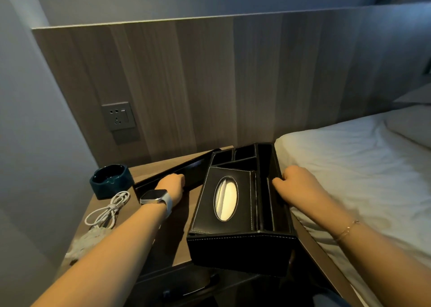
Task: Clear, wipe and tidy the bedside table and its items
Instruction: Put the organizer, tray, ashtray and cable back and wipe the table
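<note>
At frame centre, the left hand (171,185) grips a black tray (177,170) on the table (177,232). The right hand (295,182) curls over the tissue-box organiser's (235,213) right rim, arm outstretched.

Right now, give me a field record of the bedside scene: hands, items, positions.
left hand: fingers curled over the edge of the black tray
right hand: grip on the right side of the black organizer box
organizer box: tilted, at the table's bed side; tissue shows in its oval slot
ashtray: dark teal, back left of bedside table
cable: white, coiled, in front of ashtray
wall socket: above table, nothing plugged in
</note>
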The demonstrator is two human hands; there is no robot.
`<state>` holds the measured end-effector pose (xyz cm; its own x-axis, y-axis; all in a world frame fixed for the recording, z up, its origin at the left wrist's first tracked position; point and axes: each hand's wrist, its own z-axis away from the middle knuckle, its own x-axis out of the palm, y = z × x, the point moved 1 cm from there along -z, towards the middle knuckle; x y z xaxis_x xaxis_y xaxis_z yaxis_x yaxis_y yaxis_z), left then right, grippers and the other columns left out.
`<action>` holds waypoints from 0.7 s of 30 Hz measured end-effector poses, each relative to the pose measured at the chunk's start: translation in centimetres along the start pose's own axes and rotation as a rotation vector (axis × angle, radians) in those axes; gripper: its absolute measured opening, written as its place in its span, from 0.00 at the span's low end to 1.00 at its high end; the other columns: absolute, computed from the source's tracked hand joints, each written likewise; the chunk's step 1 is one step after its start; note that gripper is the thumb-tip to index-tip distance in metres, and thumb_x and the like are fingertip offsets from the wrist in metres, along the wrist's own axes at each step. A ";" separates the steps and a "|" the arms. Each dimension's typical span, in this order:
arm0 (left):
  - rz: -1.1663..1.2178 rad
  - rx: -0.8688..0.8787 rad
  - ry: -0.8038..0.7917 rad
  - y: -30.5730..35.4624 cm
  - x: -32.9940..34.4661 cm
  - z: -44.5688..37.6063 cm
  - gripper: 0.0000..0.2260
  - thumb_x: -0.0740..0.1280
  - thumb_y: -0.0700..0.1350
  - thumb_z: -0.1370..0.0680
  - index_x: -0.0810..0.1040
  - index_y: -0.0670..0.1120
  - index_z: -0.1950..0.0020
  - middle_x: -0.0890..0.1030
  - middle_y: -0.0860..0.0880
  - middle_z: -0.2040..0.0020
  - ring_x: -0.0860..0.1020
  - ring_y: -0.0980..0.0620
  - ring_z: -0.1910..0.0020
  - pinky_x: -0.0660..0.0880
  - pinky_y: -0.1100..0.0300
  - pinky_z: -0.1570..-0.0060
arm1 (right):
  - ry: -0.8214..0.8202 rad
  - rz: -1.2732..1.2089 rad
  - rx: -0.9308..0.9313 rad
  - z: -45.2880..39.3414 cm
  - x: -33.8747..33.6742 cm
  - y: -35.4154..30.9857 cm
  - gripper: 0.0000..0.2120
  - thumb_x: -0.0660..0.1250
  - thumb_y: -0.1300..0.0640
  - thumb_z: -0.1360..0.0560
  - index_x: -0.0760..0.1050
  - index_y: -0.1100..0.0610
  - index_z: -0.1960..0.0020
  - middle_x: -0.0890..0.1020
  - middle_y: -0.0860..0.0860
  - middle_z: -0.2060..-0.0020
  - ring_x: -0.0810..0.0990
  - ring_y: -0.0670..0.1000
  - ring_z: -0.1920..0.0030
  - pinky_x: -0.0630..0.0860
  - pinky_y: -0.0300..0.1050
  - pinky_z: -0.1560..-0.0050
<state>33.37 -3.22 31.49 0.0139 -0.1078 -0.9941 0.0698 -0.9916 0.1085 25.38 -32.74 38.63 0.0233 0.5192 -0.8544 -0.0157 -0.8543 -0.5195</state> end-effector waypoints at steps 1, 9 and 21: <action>0.003 0.016 0.001 0.0 0.0 0.4 0.10 0.62 0.40 0.21 0.75 0.44 0.41 0.77 0.43 0.41 0.75 0.44 0.43 0.71 0.55 0.45 | 0.000 -0.005 0.014 -0.2 -0.2 0.5 0.14 0.60 0.58 0.22 0.70 0.62 0.66 0.71 0.54 0.71 0.73 0.52 0.69 0.67 0.43 0.67; 0.153 0.122 -0.066 0.1 -0.4 4.6 0.08 0.69 0.42 0.24 0.79 0.45 0.45 0.80 0.46 0.46 0.77 0.46 0.45 0.70 0.58 0.50 | 0.056 0.024 -0.092 -2.4 -6.6 -1.5 0.14 0.64 0.54 0.22 0.78 0.60 0.61 0.77 0.54 0.70 0.75 0.51 0.65 0.66 0.42 0.68; 1.267 -0.349 -0.006 -6.0 -7.4 8.6 0.09 0.60 0.39 0.19 0.74 0.39 0.40 0.80 0.44 0.55 0.78 0.49 0.60 0.74 0.59 0.63 | 0.190 0.337 -0.482 -6.8 -5.9 -10.2 0.14 0.59 0.46 0.20 0.80 0.52 0.52 0.82 0.51 0.57 0.76 0.52 0.60 0.66 0.42 0.67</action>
<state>24.27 2.89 38.12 0.2560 -0.9452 -0.2024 0.2643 -0.1330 0.9552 32.24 -27.28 49.02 0.2743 0.2425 -0.9306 0.3990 -0.9092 -0.1193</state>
